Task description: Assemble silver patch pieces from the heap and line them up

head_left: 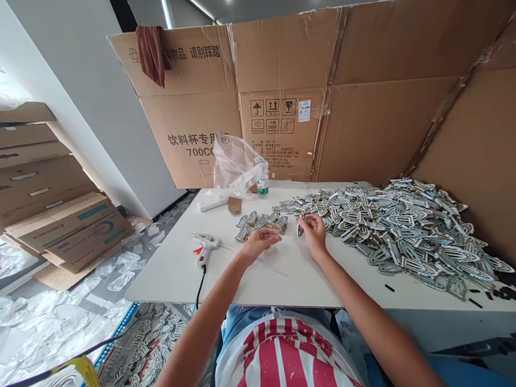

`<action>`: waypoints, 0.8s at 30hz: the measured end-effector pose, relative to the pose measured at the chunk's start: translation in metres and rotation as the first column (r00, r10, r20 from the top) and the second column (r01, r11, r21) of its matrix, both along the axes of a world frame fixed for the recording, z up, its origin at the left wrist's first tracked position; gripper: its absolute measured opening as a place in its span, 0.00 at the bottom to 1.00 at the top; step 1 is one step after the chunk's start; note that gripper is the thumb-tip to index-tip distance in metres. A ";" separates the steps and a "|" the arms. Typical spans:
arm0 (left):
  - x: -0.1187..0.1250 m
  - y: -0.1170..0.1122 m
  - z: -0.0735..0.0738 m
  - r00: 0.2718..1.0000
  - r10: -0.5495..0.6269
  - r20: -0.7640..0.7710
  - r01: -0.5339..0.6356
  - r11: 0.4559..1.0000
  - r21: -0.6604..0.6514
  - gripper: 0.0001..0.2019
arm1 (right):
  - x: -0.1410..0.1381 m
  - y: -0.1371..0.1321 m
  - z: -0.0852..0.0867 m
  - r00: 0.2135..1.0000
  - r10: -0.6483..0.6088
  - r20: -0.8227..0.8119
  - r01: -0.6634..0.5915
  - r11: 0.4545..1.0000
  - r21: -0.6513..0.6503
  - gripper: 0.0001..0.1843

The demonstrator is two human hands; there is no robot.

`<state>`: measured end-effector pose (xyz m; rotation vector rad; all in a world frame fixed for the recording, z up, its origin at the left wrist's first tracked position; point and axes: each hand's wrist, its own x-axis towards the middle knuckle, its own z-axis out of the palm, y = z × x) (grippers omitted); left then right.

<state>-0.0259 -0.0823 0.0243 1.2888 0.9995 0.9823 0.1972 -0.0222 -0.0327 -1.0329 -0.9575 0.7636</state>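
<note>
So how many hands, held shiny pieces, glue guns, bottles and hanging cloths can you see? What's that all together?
Left hand and right hand: 2
Held shiny piece: 1
Glue gun: 1
Bottle: 1
Hanging cloth: 1
Total: 6

Head-worn view; forward and down

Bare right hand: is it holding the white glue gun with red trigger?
No, the right hand holds a small silver-coloured piece, while the white glue gun lies on the white table.

On the table (172, 278), glue gun (206, 248) left; metal pieces (394, 228) right (cardboard (278, 57) behind).
</note>
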 end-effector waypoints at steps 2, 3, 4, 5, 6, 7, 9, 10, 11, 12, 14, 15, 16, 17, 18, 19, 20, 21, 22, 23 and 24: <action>0.000 0.000 0.000 1.000 -0.007 -0.008 0.007 1.000 0.009 0.28 | 0.001 0.000 0.002 0.999 -0.001 -0.032 0.001 1.000 -0.011 0.28; 0.000 0.000 0.000 1.000 -0.012 -0.007 0.012 1.000 0.014 0.28 | 0.002 -0.001 0.003 0.999 0.000 -0.045 -0.001 1.000 -0.016 0.28; 0.000 0.000 0.000 1.000 -0.015 -0.006 0.015 1.000 0.019 0.28 | 0.002 -0.002 0.005 0.998 0.008 -0.058 -0.010 1.000 -0.025 0.28; 0.000 0.000 0.000 1.000 -0.017 -0.006 0.017 1.000 0.021 0.28 | 0.002 -0.003 0.007 0.997 0.021 -0.073 -0.024 0.999 -0.039 0.28; 0.000 0.000 -0.001 1.000 -0.015 -0.006 0.015 1.000 0.023 0.28 | 0.002 -0.004 0.009 0.995 0.038 -0.090 -0.043 0.998 -0.055 0.28; 0.000 0.001 -0.001 1.000 -0.011 -0.005 0.011 1.000 0.023 0.28 | 0.001 -0.005 0.011 0.992 0.059 -0.110 -0.068 0.995 -0.073 0.28; 0.000 0.001 -0.002 1.000 0.005 0.000 -0.005 1.000 0.026 0.29 | 0.000 -0.008 0.014 0.983 0.119 -0.142 -0.135 0.985 -0.107 0.28; -0.001 0.002 -0.003 1.000 0.014 0.005 -0.014 1.000 0.028 0.29 | -0.001 -0.009 0.016 0.976 0.157 -0.153 -0.176 0.977 -0.119 0.29; -0.001 0.003 -0.004 1.000 0.020 0.011 -0.020 0.999 0.028 0.30 | -0.002 -0.010 0.017 0.967 0.197 -0.160 -0.218 0.967 -0.128 0.29; -0.001 0.003 -0.005 1.000 0.025 0.018 -0.026 0.999 0.026 0.30 | -0.003 -0.011 0.018 0.957 0.237 -0.165 -0.260 0.956 -0.134 0.29; -0.002 0.005 -0.007 0.999 0.037 0.035 -0.038 0.999 0.021 0.30 | -0.004 -0.013 0.019 0.936 0.308 -0.169 -0.332 0.934 -0.136 0.28; -0.002 0.005 -0.007 0.998 0.043 0.045 -0.044 0.999 0.020 0.30 | -0.005 -0.014 0.019 0.925 0.341 -0.168 -0.364 0.922 -0.133 0.27; -0.003 0.006 -0.008 0.997 0.048 0.055 -0.049 0.999 0.021 0.29 | -0.006 -0.015 0.019 0.913 0.373 -0.164 -0.395 0.909 -0.131 0.27; -0.003 0.006 -0.008 0.997 0.050 0.062 -0.052 0.998 0.024 0.29 | -0.006 -0.016 0.020 0.901 0.404 -0.157 -0.424 0.896 -0.131 0.26; -0.003 0.006 -0.008 0.997 0.048 0.067 -0.050 0.998 0.029 0.29 | -0.007 -0.018 0.020 0.890 0.431 -0.148 -0.450 0.883 -0.133 0.25; -0.003 0.006 -0.008 0.997 0.042 0.069 -0.044 0.998 0.034 0.28 | -0.007 -0.019 0.021 0.879 0.457 -0.136 -0.474 0.870 -0.138 0.24; -0.003 0.006 -0.008 0.997 0.034 0.069 -0.037 0.999 0.038 0.28 | -0.008 -0.021 0.022 0.867 0.483 -0.122 -0.498 0.855 -0.146 0.24; -0.003 0.006 -0.008 0.997 0.029 0.069 -0.032 0.999 0.042 0.28 | -0.008 -0.022 0.023 0.854 0.510 -0.108 -0.521 0.839 -0.156 0.23; -0.003 0.006 -0.008 0.997 0.028 0.069 -0.032 0.998 0.048 0.29 | -0.009 -0.024 0.024 0.839 0.536 -0.096 -0.544 0.822 -0.166 0.23; -0.002 0.005 -0.007 0.997 0.031 0.067 -0.034 0.998 0.054 0.29 | -0.010 -0.025 0.025 0.824 0.560 -0.087 -0.566 0.805 -0.176 0.23; -0.002 0.005 -0.007 0.997 0.038 0.065 -0.042 0.997 0.062 0.29 | -0.011 -0.027 0.026 0.809 0.581 -0.083 -0.586 0.789 -0.185 0.23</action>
